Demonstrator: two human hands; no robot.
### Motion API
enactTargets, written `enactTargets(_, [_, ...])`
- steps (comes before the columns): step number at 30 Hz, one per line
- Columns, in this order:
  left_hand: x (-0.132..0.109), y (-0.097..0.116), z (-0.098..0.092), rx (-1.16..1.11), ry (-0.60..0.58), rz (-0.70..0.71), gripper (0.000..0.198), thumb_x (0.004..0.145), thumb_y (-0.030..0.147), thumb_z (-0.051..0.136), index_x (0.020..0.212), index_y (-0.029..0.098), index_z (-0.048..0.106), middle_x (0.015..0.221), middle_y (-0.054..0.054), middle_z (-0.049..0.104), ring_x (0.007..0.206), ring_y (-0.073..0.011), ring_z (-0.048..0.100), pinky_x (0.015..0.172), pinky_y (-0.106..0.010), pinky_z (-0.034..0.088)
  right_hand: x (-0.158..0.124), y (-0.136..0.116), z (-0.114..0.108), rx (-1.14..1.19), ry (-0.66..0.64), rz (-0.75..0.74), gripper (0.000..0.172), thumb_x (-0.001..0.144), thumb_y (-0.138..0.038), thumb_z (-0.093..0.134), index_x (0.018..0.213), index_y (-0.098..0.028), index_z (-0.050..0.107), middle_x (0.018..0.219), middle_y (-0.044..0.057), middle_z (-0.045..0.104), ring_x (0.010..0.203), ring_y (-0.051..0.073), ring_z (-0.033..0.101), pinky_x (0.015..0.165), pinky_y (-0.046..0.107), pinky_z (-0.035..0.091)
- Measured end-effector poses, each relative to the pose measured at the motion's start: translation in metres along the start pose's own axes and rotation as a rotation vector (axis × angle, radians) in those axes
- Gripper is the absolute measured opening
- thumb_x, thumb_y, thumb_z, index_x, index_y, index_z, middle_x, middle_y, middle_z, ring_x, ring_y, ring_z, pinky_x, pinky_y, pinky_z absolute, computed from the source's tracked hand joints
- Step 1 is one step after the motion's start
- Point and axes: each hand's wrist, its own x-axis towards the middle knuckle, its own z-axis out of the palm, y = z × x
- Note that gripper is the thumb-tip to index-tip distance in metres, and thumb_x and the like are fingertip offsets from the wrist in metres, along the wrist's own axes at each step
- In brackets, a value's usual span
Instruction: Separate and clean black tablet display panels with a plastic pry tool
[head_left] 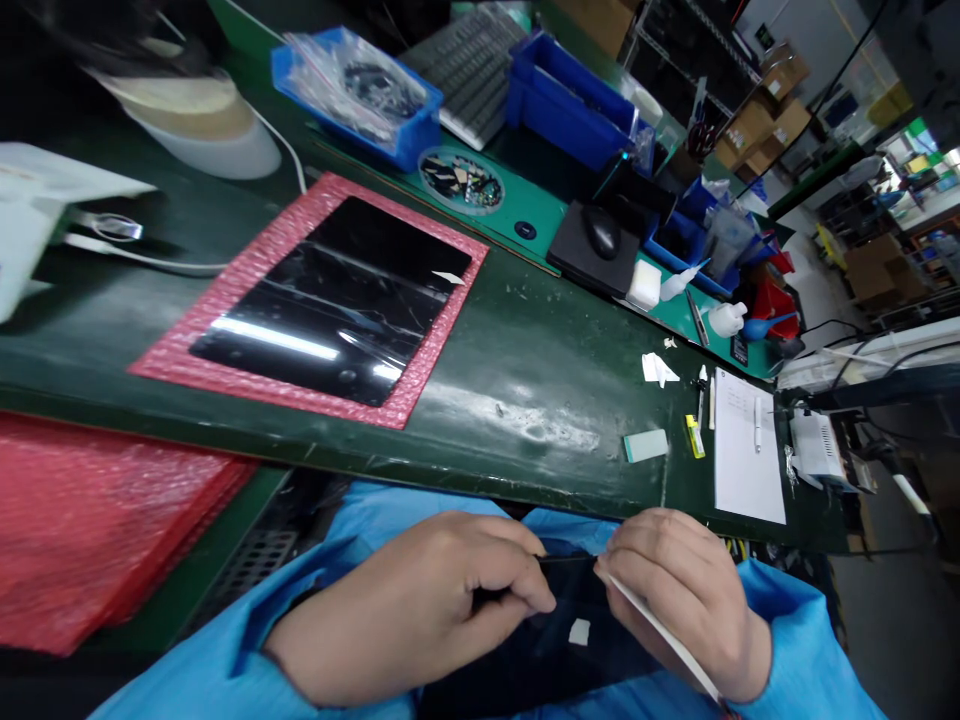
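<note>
My left hand is closed in a pinch at the lower middle, thumb against forefinger, above a dark sheet or panel at my lap. What it pinches is hidden. A thin black edge spans the gap between my two hands; I cannot tell if it belongs to the dark panel. My right hand is closed around a thin, flat, pale piece, seen nearly edge-on and slanting down to the right. On the dark panel between the hands is a small white patch.
On the green bench, a glossy black screen panel lies on pink bubble wrap. Red bubble-wrap sheets are stacked lower left. Blue bins, a mouse, bottles, paper and a yellow-labelled small stick stand farther off.
</note>
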Motion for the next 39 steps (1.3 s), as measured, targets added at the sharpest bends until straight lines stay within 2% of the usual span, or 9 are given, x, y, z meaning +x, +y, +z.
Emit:
enactTargets(6, [-0.001, -0.002, 0.003, -0.004, -0.016, -0.048, 0.036, 0.103, 0.008, 0.078, 0.109, 0.039, 0.095, 0.11, 0.005, 0.096, 0.095, -0.0188, 0.092, 0.093, -0.026, 0.068, -0.001, 0.002, -0.005, -0.001, -0.002, -0.016, 0.026, 0.101, 0.003, 0.076, 0.118, -0.014, 0.085, 0.092, 0.01, 0.093, 0.076, 0.028, 0.093, 0.072, 0.04, 0.082])
enactTargets(11, [0.0, -0.001, 0.002, -0.004, -0.016, -0.032, 0.036, 0.104, 0.008, 0.075, 0.108, 0.038, 0.094, 0.109, 0.006, 0.095, 0.086, -0.0156, 0.089, 0.088, -0.023, 0.066, -0.005, 0.002, -0.002, 0.008, 0.003, 0.004, 0.023, 0.103, 0.001, 0.075, 0.118, -0.014, 0.085, 0.092, 0.01, 0.093, 0.078, 0.028, 0.093, 0.073, 0.04, 0.082])
enactTargets(16, [-0.001, -0.004, 0.002, -0.035, 0.026, -0.021, 0.035, 0.102, 0.008, 0.077, 0.107, 0.038, 0.094, 0.107, 0.007, 0.096, 0.093, -0.0151, 0.092, 0.09, -0.02, 0.065, -0.003, 0.003, -0.002, 0.04, 0.052, 0.018, 0.024, 0.107, -0.004, 0.074, 0.122, -0.019, 0.084, 0.091, 0.008, 0.094, 0.077, 0.028, 0.093, 0.07, 0.041, 0.083])
enactTargets(20, [-0.002, -0.01, 0.001, -0.069, 0.041, -0.037, 0.035, 0.101, 0.007, 0.075, 0.104, 0.036, 0.094, 0.103, 0.007, 0.095, 0.089, -0.0131, 0.091, 0.087, -0.018, 0.064, -0.001, 0.005, -0.011, 0.116, 0.08, 0.12, 0.036, 0.104, -0.001, 0.075, 0.127, -0.027, 0.082, 0.091, 0.003, 0.094, 0.074, 0.028, 0.093, 0.068, 0.041, 0.085])
enactTargets(26, [0.001, -0.017, -0.002, -0.075, 0.04, -0.07, 0.032, 0.102, 0.008, 0.075, 0.101, 0.033, 0.095, 0.102, 0.006, 0.094, 0.085, -0.0138, 0.088, 0.085, -0.02, 0.066, -0.006, 0.006, -0.016, 0.171, 0.185, 0.29, 0.032, 0.101, 0.0, 0.079, 0.114, -0.029, 0.085, 0.086, 0.003, 0.09, 0.071, 0.029, 0.091, 0.063, 0.04, 0.081])
enactTargets(31, [0.003, -0.02, -0.001, -0.067, 0.071, -0.041, 0.031, 0.103, 0.01, 0.076, 0.099, 0.034, 0.094, 0.094, 0.007, 0.092, 0.08, -0.0127, 0.086, 0.082, -0.018, 0.066, -0.011, 0.005, -0.017, 0.225, 0.225, 0.504, 0.028, 0.101, -0.012, 0.085, 0.109, -0.038, 0.088, 0.087, 0.002, 0.092, 0.073, 0.032, 0.09, 0.06, 0.043, 0.079])
enactTargets(39, [0.006, -0.02, -0.002, -0.053, 0.099, -0.008, 0.033, 0.102, 0.008, 0.076, 0.098, 0.035, 0.093, 0.09, 0.009, 0.091, 0.078, -0.0102, 0.086, 0.08, -0.014, 0.065, -0.017, 0.008, -0.016, 0.281, 0.26, 0.634, 0.021, 0.104, -0.024, 0.086, 0.102, -0.044, 0.091, 0.084, 0.002, 0.09, 0.072, 0.033, 0.087, 0.056, 0.047, 0.076])
